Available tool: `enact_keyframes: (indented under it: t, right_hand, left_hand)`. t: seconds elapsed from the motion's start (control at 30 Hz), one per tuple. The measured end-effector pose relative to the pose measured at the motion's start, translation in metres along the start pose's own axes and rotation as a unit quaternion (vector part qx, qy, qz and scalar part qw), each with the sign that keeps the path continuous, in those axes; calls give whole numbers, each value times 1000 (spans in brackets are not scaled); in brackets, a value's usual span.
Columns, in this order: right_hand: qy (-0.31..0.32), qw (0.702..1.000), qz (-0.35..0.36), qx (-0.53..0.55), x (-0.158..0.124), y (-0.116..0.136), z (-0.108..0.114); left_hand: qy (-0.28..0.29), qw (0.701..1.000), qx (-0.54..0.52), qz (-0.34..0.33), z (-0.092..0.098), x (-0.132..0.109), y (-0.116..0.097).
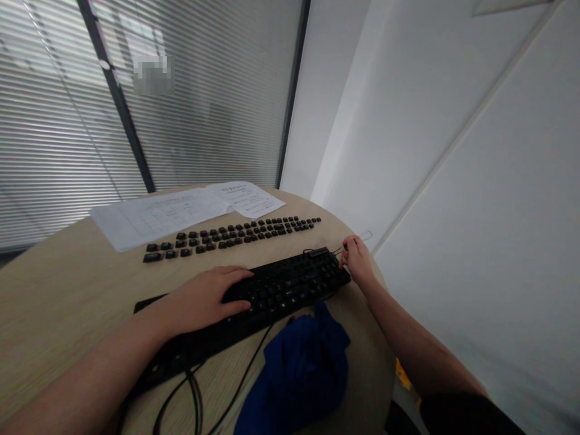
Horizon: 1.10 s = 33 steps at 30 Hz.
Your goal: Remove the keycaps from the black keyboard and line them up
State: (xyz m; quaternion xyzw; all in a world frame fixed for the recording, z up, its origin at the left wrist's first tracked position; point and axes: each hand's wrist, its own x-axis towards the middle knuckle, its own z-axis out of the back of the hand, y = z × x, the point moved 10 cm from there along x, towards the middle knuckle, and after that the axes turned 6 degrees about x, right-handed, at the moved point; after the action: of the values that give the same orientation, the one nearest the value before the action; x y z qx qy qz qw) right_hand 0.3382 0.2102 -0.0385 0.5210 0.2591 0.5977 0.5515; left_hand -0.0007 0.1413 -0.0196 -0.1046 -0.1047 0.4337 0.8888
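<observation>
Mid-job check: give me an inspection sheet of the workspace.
Surface: pale wooden table, curved edge.
Job's things: black keyboard, lying at a slant; loose keycaps in rows beyond it; thin wire tool at its right end.
Clutter: papers beyond the keycaps; crumpled blue cloth on the near side.
Hands: left hand spread on the keyboard; right hand pinching the wire tool.
Cables: dark cables near the cloth; ends not visible.
Surroundings: blinds ahead, white wall right.

Office setting, slatted blinds (pixel 222 115), white wall (pixel 471 199), curved wood-toned table (pixel 54 296), printed papers (pixel 167 212), black keyboard (pixel 290 287)
</observation>
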Motion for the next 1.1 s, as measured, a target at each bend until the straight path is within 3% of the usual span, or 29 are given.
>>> enact_keyframes:
  t: [0.17,0.33,0.47,0.6,0.67,0.8,1.0,1.1]
  right_hand:
    - [-50,996,-16,71,-3,3,7]
    - [-28,991,6,128,-15,38,-5]
    - [95,961,-3,259,-34,84,-46]
    - [279,887,-107,352,-65,115,-115]
    - [326,854,-140,380,-76,122,-141]
    - [350,819,-166,424,-85,123,-166]
    - [362,790,-190,457,-95,110,-169]
    - [365,794,-207,440,-99,100,-170]
  left_hand:
    - [-2,1000,-3,2,1,-1,-1]
    - [-26,1000,13,-9,11,-2,-11]
    - [-106,993,11,-56,35,-8,-40]
    - [-186,977,31,-98,56,-20,-66]
    - [-208,968,50,-134,60,-25,-77]
    - [-211,957,82,-180,61,-29,-86]
    - [-198,956,94,-195,59,-29,-95]
    - [-165,964,56,-200,54,-25,-97]
